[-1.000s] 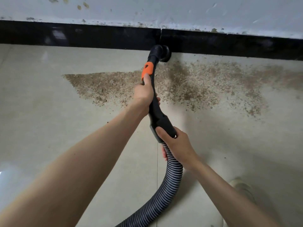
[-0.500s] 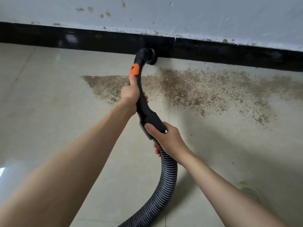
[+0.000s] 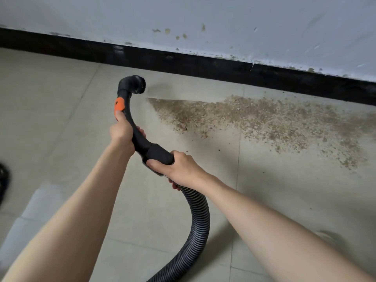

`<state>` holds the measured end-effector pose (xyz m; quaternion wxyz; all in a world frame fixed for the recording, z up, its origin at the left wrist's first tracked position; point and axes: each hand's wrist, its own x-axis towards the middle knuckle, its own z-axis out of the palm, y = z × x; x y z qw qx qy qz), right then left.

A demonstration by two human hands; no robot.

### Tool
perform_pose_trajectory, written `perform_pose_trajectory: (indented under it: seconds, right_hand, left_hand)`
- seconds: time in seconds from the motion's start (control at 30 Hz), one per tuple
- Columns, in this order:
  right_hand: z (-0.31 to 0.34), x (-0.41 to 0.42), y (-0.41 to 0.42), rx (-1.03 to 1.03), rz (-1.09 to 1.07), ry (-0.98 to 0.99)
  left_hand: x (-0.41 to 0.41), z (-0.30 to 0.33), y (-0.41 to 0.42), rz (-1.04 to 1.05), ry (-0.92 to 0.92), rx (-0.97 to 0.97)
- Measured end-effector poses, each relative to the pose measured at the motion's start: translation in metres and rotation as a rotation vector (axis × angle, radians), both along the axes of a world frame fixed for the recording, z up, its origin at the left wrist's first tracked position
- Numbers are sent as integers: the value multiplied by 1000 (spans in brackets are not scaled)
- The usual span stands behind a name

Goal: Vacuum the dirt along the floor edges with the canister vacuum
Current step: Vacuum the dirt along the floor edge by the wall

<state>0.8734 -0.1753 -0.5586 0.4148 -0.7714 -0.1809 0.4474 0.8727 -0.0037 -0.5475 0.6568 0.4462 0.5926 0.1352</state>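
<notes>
A black curved vacuum handle (image 3: 140,139) with an orange slider (image 3: 119,104) ends in a round brush nozzle (image 3: 136,83), which sits just left of the tip of a brown dirt patch (image 3: 264,121). My left hand (image 3: 122,131) grips the handle below the orange slider, thumb along it. My right hand (image 3: 179,165) grips the thick cuff where the ribbed grey hose (image 3: 197,226) joins. The hose curves down to the bottom edge. The canister is out of view.
A black skirting board (image 3: 203,66) runs along the foot of a scuffed pale wall (image 3: 223,23). The floor is beige tiles (image 3: 50,110) with thin joints. A dark object (image 3: 3,180) shows at the left edge.
The nozzle has come away from the skirting board and moved left, now past the left tip of the dirt. The view has swung left. Both hands keep their grips.
</notes>
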Motion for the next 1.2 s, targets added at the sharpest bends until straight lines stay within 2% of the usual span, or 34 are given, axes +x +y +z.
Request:
perform_pose_trajectory:
  seconds: [0.3, 1.2]
  right_hand:
    - [15, -16, 4, -77, 102, -73]
    - [-7, -15, -49, 52, -75, 32]
  left_hand:
    - [-30, 3, 6, 33, -1, -119]
    - [3, 8, -50, -132, 151, -59]
